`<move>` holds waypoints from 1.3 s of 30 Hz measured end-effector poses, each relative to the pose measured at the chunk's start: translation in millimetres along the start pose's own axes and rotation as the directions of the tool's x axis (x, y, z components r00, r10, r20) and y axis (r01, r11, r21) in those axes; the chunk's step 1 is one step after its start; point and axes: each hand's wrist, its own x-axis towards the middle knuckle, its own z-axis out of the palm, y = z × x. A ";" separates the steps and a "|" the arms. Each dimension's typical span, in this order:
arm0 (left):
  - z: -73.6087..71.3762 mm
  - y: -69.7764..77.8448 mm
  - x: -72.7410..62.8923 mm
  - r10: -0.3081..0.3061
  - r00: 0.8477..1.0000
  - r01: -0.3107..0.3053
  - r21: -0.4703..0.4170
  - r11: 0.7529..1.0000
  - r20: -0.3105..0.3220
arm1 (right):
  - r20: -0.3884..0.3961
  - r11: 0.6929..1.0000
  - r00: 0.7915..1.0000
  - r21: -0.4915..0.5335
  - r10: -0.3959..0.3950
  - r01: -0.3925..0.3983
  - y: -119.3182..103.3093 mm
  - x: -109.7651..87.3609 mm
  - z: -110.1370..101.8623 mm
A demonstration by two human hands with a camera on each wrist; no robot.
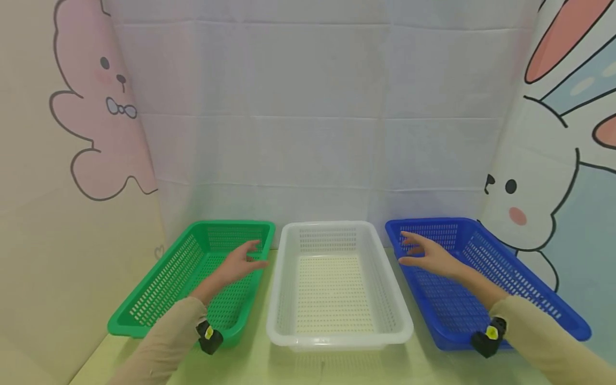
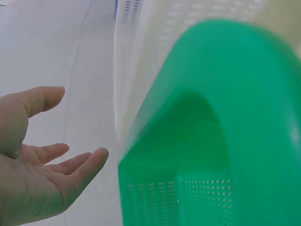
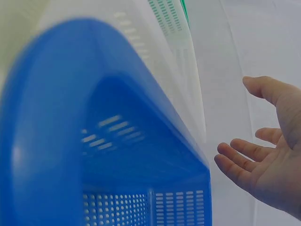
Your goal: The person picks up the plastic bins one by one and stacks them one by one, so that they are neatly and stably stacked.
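My left hand (image 1: 239,263) hovers over the green basket (image 1: 192,315), near its inner long side, with fingers relaxed and spread. Nothing is in it, as the left wrist view of the hand (image 2: 47,165) also shows. On the other side, my right hand (image 1: 430,255) is held above the blue basket (image 1: 452,342), thumb apart from the loosely bent fingers. That palm (image 3: 268,165) is bare too in the right wrist view. Between the hands stands a white basket (image 1: 339,340), touched by neither.
The three perforated baskets stand in a row on a pale yellow-green table (image 1: 289,369). A white cloth backdrop (image 1: 313,133) hangs behind them. Cartoon-printed panels flank the table, a pink bear (image 1: 98,107) on the left and a white rabbit (image 1: 539,182) on the right.
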 end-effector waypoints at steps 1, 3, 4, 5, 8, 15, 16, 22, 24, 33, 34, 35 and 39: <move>1.5 -0.7 0.1 -0.014 1.000 0.014 -0.019 1.000 -0.001 | 0.006 1.000 1.000 0.019 0.008 -0.008 -0.9 -0.4 1.1; 3.9 -1.1 -0.6 -0.044 0.999 0.044 -0.063 0.997 0.006 | 0.022 0.998 1.000 0.061 0.016 -0.017 -3.2 -1.1 3.1; 4.9 -1.3 -1.0 -0.058 0.998 0.058 -0.078 0.995 0.008 | 0.029 0.996 0.999 0.081 0.024 -0.027 -4.5 -1.6 4.0; 5.9 -1.4 -1.3 -0.065 0.998 0.065 -0.093 0.993 0.009 | 0.036 0.995 0.999 0.095 0.033 -0.037 -5.7 -2.2 4.9; 8.9 -0.5 -2.9 -0.092 0.996 0.094 -0.152 0.984 0.020 | 0.057 0.987 0.996 0.138 0.070 -0.077 -8.9 -4.4 7.7; 18.3 1.6 -9.5 -0.116 0.993 0.119 -0.204 0.972 0.027 | 0.096 0.965 0.987 0.217 0.130 -0.148 -17.3 -10.2 17.7; 19.7 1.7 -10.4 -0.123 0.992 0.126 -0.208 0.970 0.025 | 0.099 0.962 0.985 0.219 0.144 -0.163 -18.7 -11.0 19.1; 26.4 5.5 -17.5 -0.138 0.990 0.140 -0.224 0.965 0.026 | 0.119 0.949 0.974 0.231 0.191 -0.214 -25.7 -15.2 25.4; 28.2 7.2 -20.2 -0.141 0.990 0.144 -0.231 0.962 0.029 | 0.124 0.947 0.972 0.232 0.198 -0.223 -27.3 -17.2 27.1; 35.9 5.8 -25.3 -0.170 0.985 0.173 -0.253 0.952 0.033 | 0.126 0.933 0.960 0.236 0.249 -0.273 -27.2 -24.4 36.6; 36.5 5.5 -25.6 -0.168 0.985 0.171 -0.258 0.951 0.034 | 0.126 0.930 0.960 0.246 0.248 -0.273 -27.1 -25.1 38.0; 37.0 5.6 -26.0 -0.167 0.985 0.170 -0.262 0.950 0.033 | 0.123 0.928 0.960 0.253 0.251 -0.275 -27.4 -25.8 39.3; 40.6 6.0 -27.3 -0.165 0.985 0.170 -0.262 0.950 0.039 | 0.128 0.919 0.962 0.288 0.242 -0.269 -28.8 -29.3 45.4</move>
